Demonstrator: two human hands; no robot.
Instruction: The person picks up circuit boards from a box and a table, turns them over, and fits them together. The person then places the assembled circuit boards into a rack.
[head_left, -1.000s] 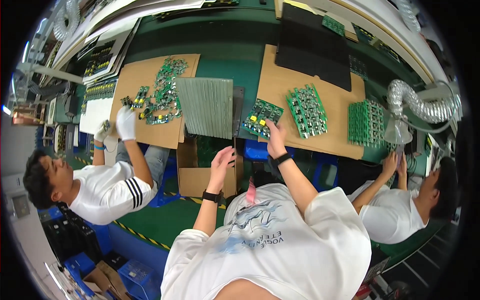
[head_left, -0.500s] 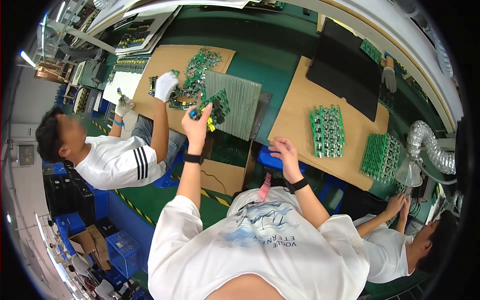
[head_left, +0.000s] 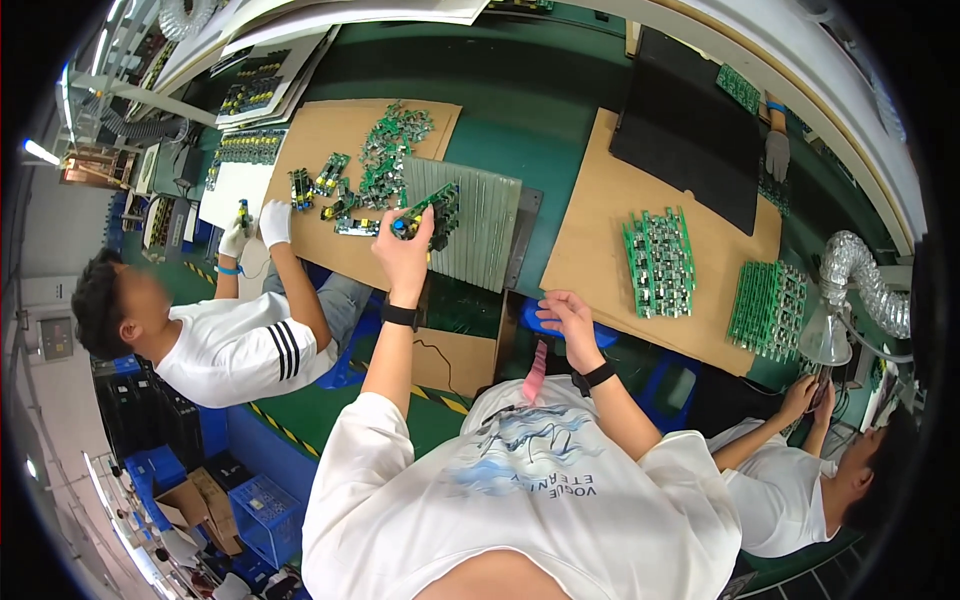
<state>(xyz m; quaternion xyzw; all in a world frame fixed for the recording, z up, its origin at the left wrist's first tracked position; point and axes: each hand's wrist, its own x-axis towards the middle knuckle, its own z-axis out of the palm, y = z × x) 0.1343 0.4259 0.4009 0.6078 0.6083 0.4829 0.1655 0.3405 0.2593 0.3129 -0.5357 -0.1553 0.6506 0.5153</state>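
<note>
My left hand (head_left: 402, 262) is closed on a green circuit board (head_left: 447, 212) with black, yellow and blue parts. It holds the board tilted, in front of a grey-green ribbed plate (head_left: 487, 245); whether the two touch I cannot tell. My right hand (head_left: 570, 326) hovers at the table's near edge, over a blue stool, its fingers loosely bent and apart with nothing in them. Left of the ribbed plate lies a heap of small green board pieces (head_left: 388, 150). Several populated boards (head_left: 332, 174) are scattered beside that heap.
Cardboard sheets (head_left: 440, 118) cover parts of the green table. On the right stand two stacks of green boards (head_left: 660, 265), near a black mat (head_left: 685, 130) and a silver duct (head_left: 850, 265). Co-workers sit at left, wearing white gloves (head_left: 275, 222), and at right. A grey-gloved hand (head_left: 777, 155) is at far right.
My left hand has turned the board, which now shows more edge-on. My right hand has lowered slightly. The left co-worker's gloved hand has drawn back from the scattered boards toward the other glove.
</note>
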